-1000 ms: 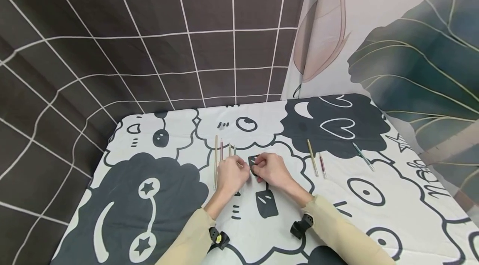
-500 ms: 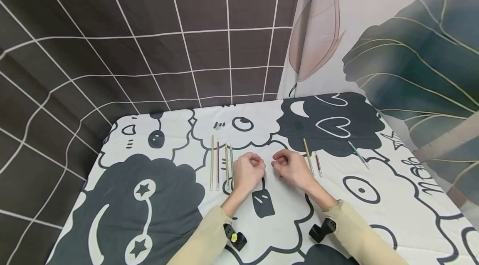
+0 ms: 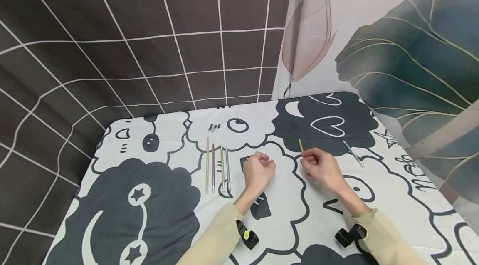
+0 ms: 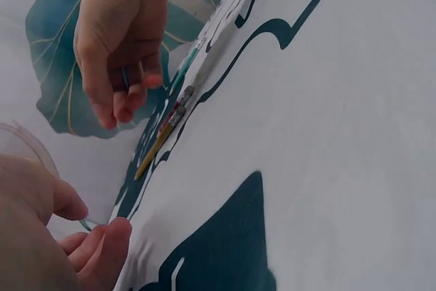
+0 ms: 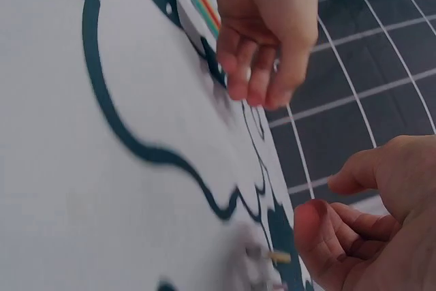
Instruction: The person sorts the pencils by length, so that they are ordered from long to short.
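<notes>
In the head view my left hand (image 3: 260, 171) hovers over the white cloth with loosely bent fingers, holding nothing. It is just right of a row of pencils: a gold one (image 3: 207, 167), a red one (image 3: 213, 169), another gold one (image 3: 222, 167) and a teal one (image 3: 227, 169). My right hand (image 3: 322, 169) reaches over a gold pencil (image 3: 300, 145), hiding its lower part; the left wrist view shows a gap between that hand (image 4: 126, 39) and the gold pencil (image 4: 160, 142). A red pencil (image 4: 167, 122) lies beside it. Thumb and forefinger of the right hand stand apart in the right wrist view.
Another teal pencil (image 3: 352, 153) lies farther right. A patterned black-and-white cloth (image 3: 277, 231) covers the table. Behind rise a dark gridded curtain (image 3: 187, 48) and a leaf-printed hanging (image 3: 411, 65). A small black device (image 3: 349, 235) sits at the right wrist.
My left hand has let go of the teal pencil at the row's right end and drawn away rightward. My right hand has moved right, to the pencils on that side.
</notes>
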The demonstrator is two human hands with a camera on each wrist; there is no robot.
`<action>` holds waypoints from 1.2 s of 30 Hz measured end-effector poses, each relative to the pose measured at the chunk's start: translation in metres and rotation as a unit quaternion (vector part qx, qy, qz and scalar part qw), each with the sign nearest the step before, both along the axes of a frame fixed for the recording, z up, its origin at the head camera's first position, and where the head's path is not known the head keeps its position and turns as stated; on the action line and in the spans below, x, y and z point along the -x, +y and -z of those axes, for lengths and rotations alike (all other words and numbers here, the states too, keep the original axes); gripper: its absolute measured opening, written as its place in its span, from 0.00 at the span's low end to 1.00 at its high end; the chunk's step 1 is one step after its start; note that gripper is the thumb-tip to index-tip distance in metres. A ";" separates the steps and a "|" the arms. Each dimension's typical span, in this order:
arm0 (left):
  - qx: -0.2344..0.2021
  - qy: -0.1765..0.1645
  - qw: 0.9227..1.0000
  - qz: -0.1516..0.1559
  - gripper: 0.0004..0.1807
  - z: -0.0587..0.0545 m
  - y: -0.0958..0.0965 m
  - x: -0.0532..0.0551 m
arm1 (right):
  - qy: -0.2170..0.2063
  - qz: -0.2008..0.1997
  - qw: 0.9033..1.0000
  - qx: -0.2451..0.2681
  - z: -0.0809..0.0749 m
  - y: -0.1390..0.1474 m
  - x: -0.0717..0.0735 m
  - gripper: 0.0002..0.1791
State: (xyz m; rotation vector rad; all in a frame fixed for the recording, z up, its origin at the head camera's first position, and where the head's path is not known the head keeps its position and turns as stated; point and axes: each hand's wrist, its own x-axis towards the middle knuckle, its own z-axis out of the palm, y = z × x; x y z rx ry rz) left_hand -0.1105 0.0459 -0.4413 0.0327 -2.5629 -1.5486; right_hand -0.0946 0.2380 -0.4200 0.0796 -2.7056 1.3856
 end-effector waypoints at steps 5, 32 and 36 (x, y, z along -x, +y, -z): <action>-0.003 -0.012 1.000 0.006 0.02 0.003 0.011 0.003 | 0.005 0.021 1.000 -0.004 -0.001 0.019 -0.003 0.09; -0.031 0.041 0.999 0.017 0.10 0.015 0.077 0.006 | 0.033 0.116 0.992 -0.037 -0.002 0.079 -0.007 0.13; -0.012 0.041 0.999 0.019 0.14 0.016 0.082 0.006 | 0.029 0.125 0.991 -0.039 -0.001 0.085 -0.008 0.13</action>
